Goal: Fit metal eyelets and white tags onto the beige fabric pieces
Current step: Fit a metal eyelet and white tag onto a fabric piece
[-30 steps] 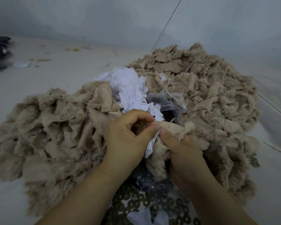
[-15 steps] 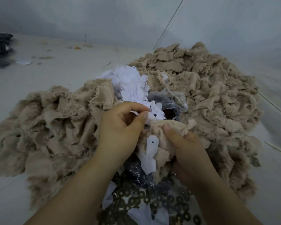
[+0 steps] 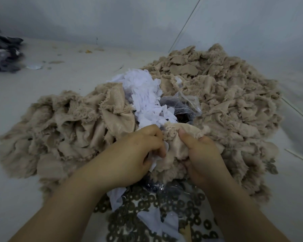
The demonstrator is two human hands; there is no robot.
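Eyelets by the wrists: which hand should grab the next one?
Probably left. The right hand grips the beige fabric piece; the left hand pinches only a white tag, with eyelets below it.

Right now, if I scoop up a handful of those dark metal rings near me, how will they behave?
The metal rings lie loose and scattered, so they would likely spill between fingers. They are flat, so probably more apt to slide than roll. Some sit on clear plastic, which may let them slip.

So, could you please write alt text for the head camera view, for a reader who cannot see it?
Two bare hands work a frayed beige fabric piece: the right hand grips it, the left hand pinches a white tag against it. Heaped beige fabric scraps, white tags and dark metal ring eyelets surround them.
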